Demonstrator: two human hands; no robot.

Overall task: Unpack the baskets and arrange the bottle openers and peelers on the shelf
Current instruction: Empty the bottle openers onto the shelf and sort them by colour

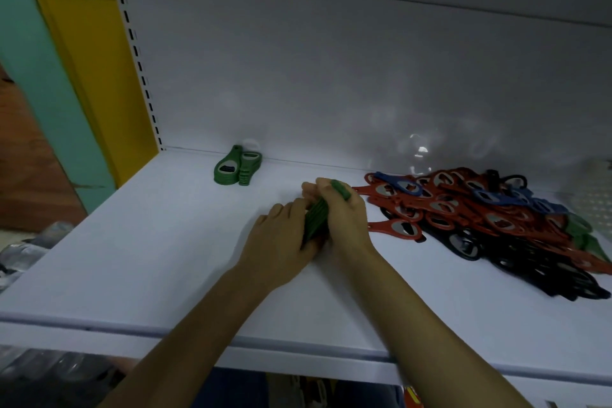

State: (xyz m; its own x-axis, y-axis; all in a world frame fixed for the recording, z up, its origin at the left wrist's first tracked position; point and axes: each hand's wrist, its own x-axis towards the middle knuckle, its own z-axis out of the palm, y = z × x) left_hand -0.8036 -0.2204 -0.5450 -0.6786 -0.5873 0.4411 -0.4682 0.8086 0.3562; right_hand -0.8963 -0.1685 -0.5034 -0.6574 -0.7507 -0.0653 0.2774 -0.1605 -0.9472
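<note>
Both of my hands hold one stack of green bottle openers (316, 220) just above the white shelf (159, 242), near its middle. My left hand (281, 235) cups the stack from the left, and my right hand (344, 212) wraps over its top and right side. A second small stack of green openers (236, 167) stands at the back of the shelf, against the rear panel. A loose pile of red, blue, black and green openers (490, 219) lies to the right of my hands.
The shelf's slotted upright (139, 56) and a yellow panel (96, 76) bound the left side. Dark packaged goods (39, 374) lie below the shelf's front edge at lower left. A perforated white object (596, 202) sits at the far right.
</note>
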